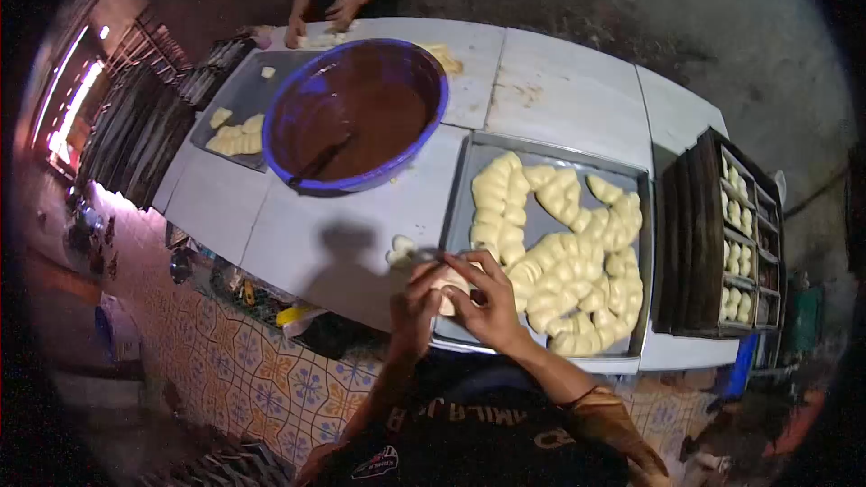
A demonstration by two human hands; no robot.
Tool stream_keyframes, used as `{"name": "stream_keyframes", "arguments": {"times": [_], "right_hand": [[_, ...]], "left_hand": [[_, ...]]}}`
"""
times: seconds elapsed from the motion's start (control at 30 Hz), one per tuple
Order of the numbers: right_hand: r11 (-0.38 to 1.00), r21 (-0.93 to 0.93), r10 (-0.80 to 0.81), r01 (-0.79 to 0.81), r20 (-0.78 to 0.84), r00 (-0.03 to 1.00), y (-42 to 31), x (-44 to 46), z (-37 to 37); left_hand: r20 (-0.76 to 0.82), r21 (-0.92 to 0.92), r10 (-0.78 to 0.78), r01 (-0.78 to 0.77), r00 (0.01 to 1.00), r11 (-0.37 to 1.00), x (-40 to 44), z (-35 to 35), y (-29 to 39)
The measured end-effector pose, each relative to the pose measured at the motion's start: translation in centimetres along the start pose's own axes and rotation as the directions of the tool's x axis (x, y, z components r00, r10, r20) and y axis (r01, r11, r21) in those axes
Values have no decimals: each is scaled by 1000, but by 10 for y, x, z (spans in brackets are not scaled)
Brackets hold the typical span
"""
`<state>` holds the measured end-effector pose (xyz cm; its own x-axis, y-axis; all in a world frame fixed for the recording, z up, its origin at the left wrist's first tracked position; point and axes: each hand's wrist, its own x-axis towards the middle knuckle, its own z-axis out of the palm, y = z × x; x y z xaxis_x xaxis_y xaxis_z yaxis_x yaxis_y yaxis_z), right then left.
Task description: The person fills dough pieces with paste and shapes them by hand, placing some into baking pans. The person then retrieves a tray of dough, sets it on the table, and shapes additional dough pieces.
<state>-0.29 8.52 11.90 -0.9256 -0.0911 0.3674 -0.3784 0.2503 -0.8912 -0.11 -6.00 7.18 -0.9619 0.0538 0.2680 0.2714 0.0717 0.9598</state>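
My left hand point(415, 307) and my right hand point(488, 303) meet at the table's near edge, fingers curled around one pale piece of dough point(451, 290). Both hands are closed on it, and part of it is hidden by the fingers. Just beyond my left hand, a small lump of dough point(400, 250) lies on the white tabletop. To the right, a metal tray point(559, 146) holds many soft yellow dough pieces point(564, 271) pressed against each other; my right hand is over its left edge.
A blue basin point(433, 140) of brown filling with a dark utensil stands at left centre. Behind it is another tray point(203, 126) with dough. Stacked wooden trays point(699, 243) holding shaped dough stand at right. Across the table, a co-worker's hands point(338, 13) handle dough.
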Motion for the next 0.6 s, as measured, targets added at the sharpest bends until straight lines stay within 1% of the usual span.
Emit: {"name": "stream_keyframes", "arguments": {"times": [0.03,0.1,0.13,0.17,0.23,0.27,0.3,0.33,0.37,0.4,0.43,0.5,0.57,0.6], "right_hand": [[999,18,-37,39,-104,994,10,-1,8],[1000,-21,0,-4,-168,986,26,-3,18],[997,-74,5,-14,-130,992,37,2,16],[993,-57,93,-100,-115,989,47,8,15],[996,32,91,-86,-171,981,51,24,8],[980,174,123,-98,-138,983,52,27,7],[994,78,-74,76,-38,997,53,30,5],[992,112,-66,65,6,998,60,27,11],[988,145,-60,52,46,997,67,24,20],[960,254,-128,121,11,992,70,26,23],[975,200,-103,92,47,994,78,27,22],[985,141,-113,99,102,988,87,31,21],[912,408,11,-49,95,995,101,37,21],[632,597,332,-494,368,868,74,46,4]], "left_hand": [[-83,-231,-164,141,983,963,3,10,5],[-121,-272,-243,203,962,941,6,17,-1],[-204,-230,-342,295,917,928,9,22,2],[-220,-237,-340,288,914,928,12,23,-2],[-218,-375,-404,306,888,875,23,25,-8],[-230,-395,-415,305,880,867,28,28,-9],[-173,-546,-378,231,909,805,30,29,-15],[-5,-737,-423,282,906,615,34,28,-13],[169,-861,-411,337,896,381,39,25,-10],[435,-886,-397,463,808,-28,30,26,-43],[461,-887,-302,440,835,-136,30,33,-45],[337,-932,-368,363,867,1,30,38,-49],[485,-870,-261,490,835,-50,47,28,-58],[446,-886,25,445,895,-128,61,33,-64]]}}
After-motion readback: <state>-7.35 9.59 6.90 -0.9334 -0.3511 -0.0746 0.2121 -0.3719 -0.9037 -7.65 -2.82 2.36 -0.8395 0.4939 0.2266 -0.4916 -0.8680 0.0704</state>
